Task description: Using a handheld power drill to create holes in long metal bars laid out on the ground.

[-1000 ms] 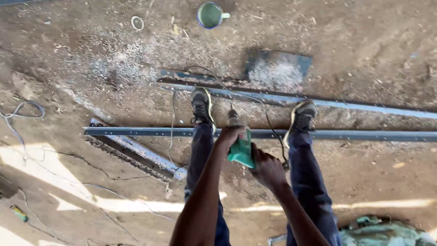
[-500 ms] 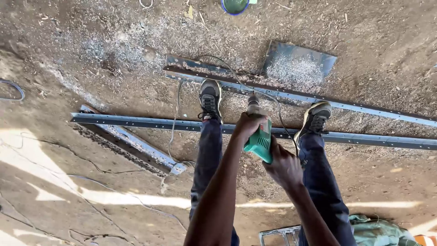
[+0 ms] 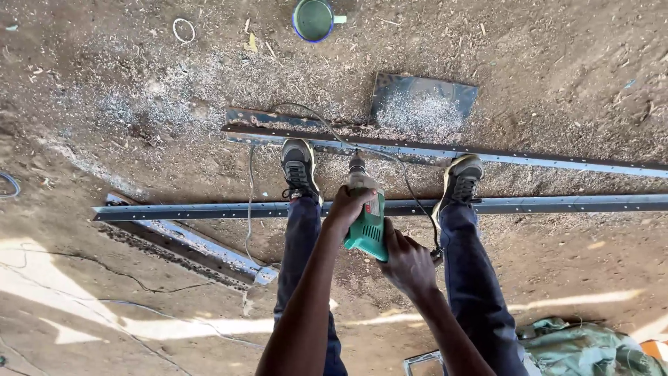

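Both my hands grip a green electric drill [image 3: 369, 221] that points down toward the ground between my feet. My left hand [image 3: 348, 206] wraps the drill's front body. My right hand [image 3: 407, 263] holds its rear grip. The chuck [image 3: 357, 166] hangs just above a long perforated metal angle bar [image 3: 557, 161]. A second long perforated bar [image 3: 195, 210] lies under my two shoes [image 3: 299, 167]. The drill's cable [image 3: 327, 129] loops over the dirt.
A dark metal plate [image 3: 423, 103] covered in metal shavings lies beyond the bars. A green cup [image 3: 314, 19] stands further out. Another shorter metal bar [image 3: 195, 245] lies at an angle on the left. A green cloth bundle [image 3: 591, 348] sits at bottom right.
The view has shifted, so the cup is back in frame. The drill and both hands stay between my feet, with the chuck now close over the far bar.
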